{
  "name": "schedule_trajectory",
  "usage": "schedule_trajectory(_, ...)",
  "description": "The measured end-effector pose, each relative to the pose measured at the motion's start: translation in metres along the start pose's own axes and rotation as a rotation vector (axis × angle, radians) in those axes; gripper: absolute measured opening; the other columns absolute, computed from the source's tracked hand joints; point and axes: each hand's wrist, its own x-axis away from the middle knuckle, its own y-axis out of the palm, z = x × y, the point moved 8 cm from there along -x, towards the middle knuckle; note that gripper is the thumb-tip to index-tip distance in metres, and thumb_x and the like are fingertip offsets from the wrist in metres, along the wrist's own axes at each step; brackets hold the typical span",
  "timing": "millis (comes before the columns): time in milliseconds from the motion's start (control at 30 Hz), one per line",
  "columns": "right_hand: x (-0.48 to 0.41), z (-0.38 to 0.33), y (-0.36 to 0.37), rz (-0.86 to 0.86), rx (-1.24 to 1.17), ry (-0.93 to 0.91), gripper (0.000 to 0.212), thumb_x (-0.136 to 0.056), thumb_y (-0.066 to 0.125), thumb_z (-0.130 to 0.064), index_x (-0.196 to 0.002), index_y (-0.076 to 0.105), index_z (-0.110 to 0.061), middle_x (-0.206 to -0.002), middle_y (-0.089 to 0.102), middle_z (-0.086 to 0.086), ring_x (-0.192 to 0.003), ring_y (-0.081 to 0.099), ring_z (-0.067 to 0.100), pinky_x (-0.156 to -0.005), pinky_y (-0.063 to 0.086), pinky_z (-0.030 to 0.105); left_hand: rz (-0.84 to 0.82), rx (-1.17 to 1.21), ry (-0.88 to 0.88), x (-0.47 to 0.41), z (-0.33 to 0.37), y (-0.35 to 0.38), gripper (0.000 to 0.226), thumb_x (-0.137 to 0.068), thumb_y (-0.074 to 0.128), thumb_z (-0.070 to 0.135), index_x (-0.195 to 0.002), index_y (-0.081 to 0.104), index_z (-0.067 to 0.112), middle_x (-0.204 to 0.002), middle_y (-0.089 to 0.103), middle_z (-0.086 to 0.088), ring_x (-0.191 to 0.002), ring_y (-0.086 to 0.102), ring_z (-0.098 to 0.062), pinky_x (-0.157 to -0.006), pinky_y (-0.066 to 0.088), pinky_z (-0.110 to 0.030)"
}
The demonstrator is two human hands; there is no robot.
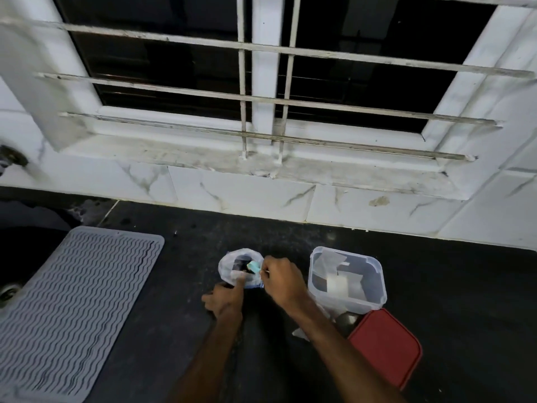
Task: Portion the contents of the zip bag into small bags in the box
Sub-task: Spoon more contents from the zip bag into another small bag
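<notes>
Behind the work area we see a barred window, dark beyond its white frame, set in a white tiled wall with grey veining. Below it runs the black tabletop, which carries everything else.

At the left of the tabletop lies a grey ribbed mat, flat and well apart from the other things. At the right we note a red lid, lying flat just in front of a clear plastic box. The box stands upright and uncovered, and several small bags of clear film lie loosely inside it.

Just to the left of the box, near the middle of the tabletop, stands the zip bag. Its mouth is spread wide and we can make out dark contents within.

Both hands meet at the near rim of this bag. The left hand rests low on the tabletop, its forefinger stretched straight and pressing the bag's near edge, thumb spread to the side. The right hand pinches a thin tool whose pale blue tip sits over the bag's mouth; what kind of tool it is we cannot tell.
</notes>
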Motion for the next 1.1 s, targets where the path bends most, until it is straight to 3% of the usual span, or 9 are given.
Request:
schedule_trajectory(67, -0.012, -0.006, 0.009, -0.058, 0.121, -0.011, 0.027, -0.097, 0.049, -0.023, -0.118, 0.056, -0.010, -0.113, 0.065, 0.014, -0.102, 0.064, 0.032, -0.083, 0.051, 0.040, -0.021, -0.031, 0.067, -0.005, 0.002, 0.001, 0.045, -0.084, 0.068, 0.044, -0.109, 0.067, 0.007, -0.123, 0.053, -0.025, -0.119, 0.045, -0.038, -0.102, 0.041, -0.041)
schedule_trajectory(133, -0.019, -0.005, 0.019, -0.106, 0.173, 0.002, 0.029, -0.097, 0.051, -0.022, -0.121, 0.056, -0.008, -0.116, 0.064, 0.014, -0.104, 0.064, 0.031, -0.085, 0.051, 0.038, -0.034, 0.085, 0.132, -0.004, 0.006, -0.001, 0.028, -0.087, 0.065, 0.030, -0.097, 0.065, 0.003, -0.107, 0.065, -0.022, -0.104, 0.056, -0.034, -0.090, 0.049, -0.042)
schedule_trajectory(200, -0.025, -0.006, 0.033, -0.142, 0.209, 0.009, 0.029, -0.097, 0.052, -0.021, -0.122, 0.056, -0.008, -0.116, 0.064, 0.012, -0.103, 0.065, 0.027, -0.084, 0.052, 0.035, -0.080, 0.230, 0.134, -0.001, 0.009, -0.004, 0.021, -0.089, 0.063, 0.020, -0.097, 0.060, 0.001, -0.099, 0.066, -0.018, -0.088, 0.059, -0.027, -0.075, 0.049, -0.036)
schedule_trajectory(267, -0.028, -0.007, 0.048, -0.165, 0.223, 0.008, 0.027, -0.097, 0.052, -0.019, -0.121, 0.056, -0.008, -0.117, 0.064, 0.012, -0.104, 0.064, 0.026, -0.084, 0.051, 0.034, -0.107, 0.281, 0.144, -0.002, 0.013, -0.006, 0.017, -0.092, 0.060, 0.018, -0.099, 0.055, 0.003, -0.096, 0.063, -0.015, -0.085, 0.058, -0.024, -0.072, 0.046, -0.033)
schedule_trajectory(467, -0.031, 0.019, 0.069, -0.074, -0.056, 0.233, 0.023, -0.096, 0.053, -0.025, -0.111, 0.065, -0.014, -0.109, 0.068, 0.005, -0.099, 0.065, 0.019, -0.083, 0.052, 0.030, -0.130, 0.288, 0.182, -0.016, 0.024, -0.007, 0.011, -0.089, 0.053, 0.001, -0.100, 0.055, 0.003, -0.092, 0.062, -0.011, -0.079, 0.057, -0.020, -0.062, 0.044, -0.028)
schedule_trajectory(633, -0.028, 0.042, 0.082, -0.048, -0.302, 0.401, 0.019, -0.090, 0.054, -0.024, -0.078, 0.067, -0.016, -0.087, 0.071, 0.005, -0.084, 0.068, 0.022, -0.069, 0.051, 0.030, -0.178, 0.367, 0.221, -0.013, 0.035, 0.003, 0.019, -0.085, 0.051, -0.004, -0.101, 0.053, 0.006, -0.091, 0.062, -0.009, -0.076, 0.058, -0.017, -0.063, 0.048, -0.029)
schedule_trajectory(867, -0.030, 0.057, 0.090, -0.072, -0.362, 0.463, 0.023, -0.086, 0.058, -0.031, -0.088, 0.072, -0.012, -0.090, 0.073, 0.006, -0.087, 0.069, 0.025, -0.071, 0.051, 0.030, -0.277, 0.419, 0.187, -0.021, 0.035, 0.022, 0.021, -0.097, 0.053, 0.022, -0.108, 0.066, 0.008, -0.101, 0.070, -0.012, -0.094, 0.066, -0.025, -0.084, 0.055, -0.041)
schedule_trajectory(1000, -0.030, 0.056, 0.092, -0.078, -0.409, 0.491, 0.022, -0.086, 0.059, -0.028, -0.090, 0.073, -0.012, -0.092, 0.073, 0.006, -0.088, 0.069, 0.024, -0.071, 0.050, 0.029, -0.323, 0.447, 0.175, -0.018, 0.037, 0.026, 0.025, -0.099, 0.050, 0.022, -0.111, 0.064, 0.006, -0.103, 0.069, -0.013, -0.097, 0.065, -0.026, -0.085, 0.054, -0.042)
schedule_trajectory(1100, -0.029, 0.057, 0.095, -0.099, -0.472, 0.499, 0.020, -0.085, 0.058, -0.025, -0.077, 0.072, -0.013, -0.084, 0.073, 0.006, -0.081, 0.070, 0.023, -0.069, 0.052, 0.030, -0.282, 0.468, 0.164, -0.022, 0.032, 0.023, 0.023, -0.099, 0.050, 0.019, -0.103, 0.062, 0.000, -0.102, 0.067, -0.023, -0.092, 0.064, -0.032, -0.084, 0.053, -0.049)
